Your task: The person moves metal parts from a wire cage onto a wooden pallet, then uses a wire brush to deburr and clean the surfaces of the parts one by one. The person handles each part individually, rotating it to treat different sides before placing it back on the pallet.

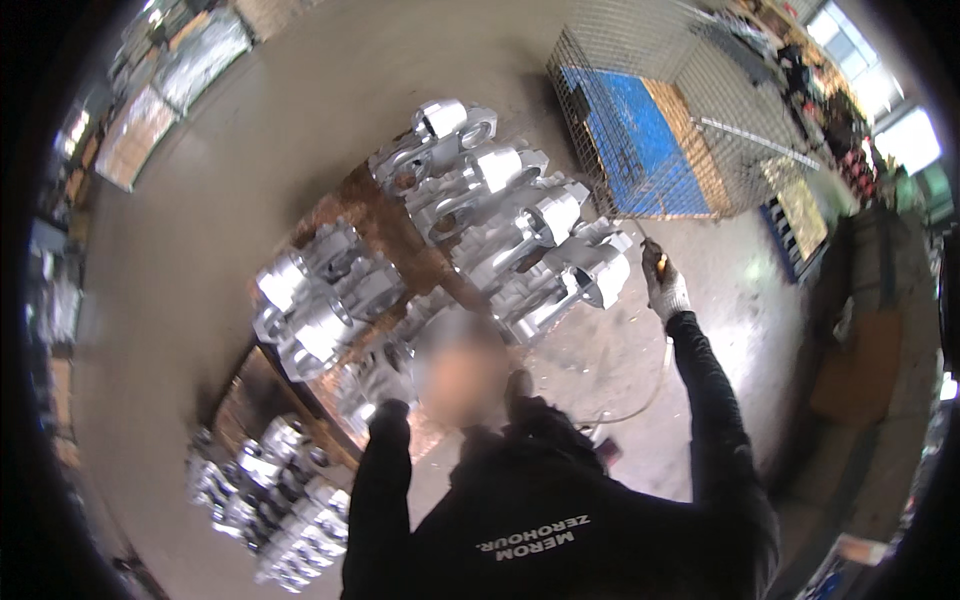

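My right hand (669,292), in a whitish glove, reaches out to the right. Its fingers are closed round a hose-fed hand tool (655,262), dark with a bit of orange and a thin tip pointing away from me. The exact kind of tool is too small to make out. Just left of the tip lie several silvery metal castings (535,225) with round bores, set in rows on a rusty brown surface (400,235). My left sleeve ends beside more castings (318,305) at the near left; the left hand itself cannot be told apart from the metal there.
A wire mesh cage (640,120) with a blue and wooden floor stands at the far right. A thin hose (650,400) curves across the floor between my right arm and body. Smaller shiny metal parts (270,490) sit at the lower left. Wrapped pallets (175,80) line the upper left.
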Motion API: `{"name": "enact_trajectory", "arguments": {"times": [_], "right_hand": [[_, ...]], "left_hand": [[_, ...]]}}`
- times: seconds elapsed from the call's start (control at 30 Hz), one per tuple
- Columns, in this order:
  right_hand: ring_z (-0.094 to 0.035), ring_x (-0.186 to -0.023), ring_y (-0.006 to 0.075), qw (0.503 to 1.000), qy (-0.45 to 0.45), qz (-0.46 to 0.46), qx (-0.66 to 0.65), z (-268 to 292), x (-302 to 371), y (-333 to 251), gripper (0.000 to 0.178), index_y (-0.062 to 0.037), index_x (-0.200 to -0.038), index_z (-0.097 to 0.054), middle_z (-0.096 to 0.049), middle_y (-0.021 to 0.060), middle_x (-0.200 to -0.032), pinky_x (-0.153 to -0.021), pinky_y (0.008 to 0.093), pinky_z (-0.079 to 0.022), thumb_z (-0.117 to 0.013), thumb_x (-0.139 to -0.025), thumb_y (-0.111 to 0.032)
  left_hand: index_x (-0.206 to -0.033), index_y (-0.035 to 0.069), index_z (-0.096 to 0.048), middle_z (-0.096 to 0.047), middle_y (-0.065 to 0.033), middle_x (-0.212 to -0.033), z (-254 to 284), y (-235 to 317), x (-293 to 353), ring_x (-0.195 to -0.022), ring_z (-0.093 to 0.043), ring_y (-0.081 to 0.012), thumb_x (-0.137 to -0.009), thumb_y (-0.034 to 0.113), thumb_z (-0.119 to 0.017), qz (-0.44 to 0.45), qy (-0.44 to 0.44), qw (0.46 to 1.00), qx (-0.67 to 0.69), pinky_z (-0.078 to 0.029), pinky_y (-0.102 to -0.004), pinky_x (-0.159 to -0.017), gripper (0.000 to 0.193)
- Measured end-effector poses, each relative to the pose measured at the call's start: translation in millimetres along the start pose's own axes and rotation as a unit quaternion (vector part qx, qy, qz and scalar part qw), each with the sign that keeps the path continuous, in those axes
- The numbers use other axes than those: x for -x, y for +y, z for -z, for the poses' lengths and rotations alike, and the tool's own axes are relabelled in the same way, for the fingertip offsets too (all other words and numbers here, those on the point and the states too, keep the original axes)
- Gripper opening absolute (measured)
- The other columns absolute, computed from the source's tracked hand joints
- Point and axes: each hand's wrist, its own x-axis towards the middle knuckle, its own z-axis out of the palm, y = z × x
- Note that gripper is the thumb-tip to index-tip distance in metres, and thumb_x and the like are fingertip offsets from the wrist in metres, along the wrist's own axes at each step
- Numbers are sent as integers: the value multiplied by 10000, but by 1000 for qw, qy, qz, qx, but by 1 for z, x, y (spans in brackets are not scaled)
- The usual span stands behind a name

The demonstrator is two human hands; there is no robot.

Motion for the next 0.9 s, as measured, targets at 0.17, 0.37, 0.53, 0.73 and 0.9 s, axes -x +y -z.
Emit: {"name": "enact_trajectory", "arguments": {"times": [0.17,0.37,0.53,0.73,0.9], "right_hand": [[-668,-983,483,944,-215,-116,220,-32,-66,-94,379,-56,-1202,-630,-700,294,-1020,-796,529,-547,-636,-981,-365],[-662,-917,496,907,-297,4,297,-109,-137,-82,333,-64,-1136,-618,-691,292,-965,-761,565,-526,-629,-965,-350],[-682,-955,429,881,-360,15,306,-146,-195,-29,343,-87,-1133,-621,-713,211,-976,-790,496,-532,-677,-954,-374],[-696,-866,423,820,-431,64,371,-179,-217,-13,326,-180,-1233,-601,-711,208,-939,-724,530,-541,-654,-973,-370],[-698,-847,429,798,-430,142,397,-183,-221,68,339,-192,-1291,-583,-717,202,-911,-708,532,-546,-589,-998,-363]], "left_hand": [[-1209,102,-611,-650,-181,-1189,-11,-34,-16,-1040,-650,-364,-945,458,-588,46,-93,993,58,-503,-480,-901,443],[-1063,116,-655,-675,-186,-1111,-20,-33,-13,-957,-688,-359,-949,455,-605,70,-2,996,50,-531,-481,-838,362],[-974,82,-665,-691,-183,-1030,-22,-34,-14,-890,-680,-373,-941,403,-609,42,30,997,51,-516,-496,-819,328],[-1117,106,-658,-652,-159,-1155,11,-25,-15,-972,-673,-354,-861,317,-650,96,-75,992,27,-520,-465,-843,331],[-1051,84,-662,-653,-175,-1070,22,-8,-28,-919,-646,-385,-914,314,-622,72,-61,995,40,-506,-498,-823,270]]}}
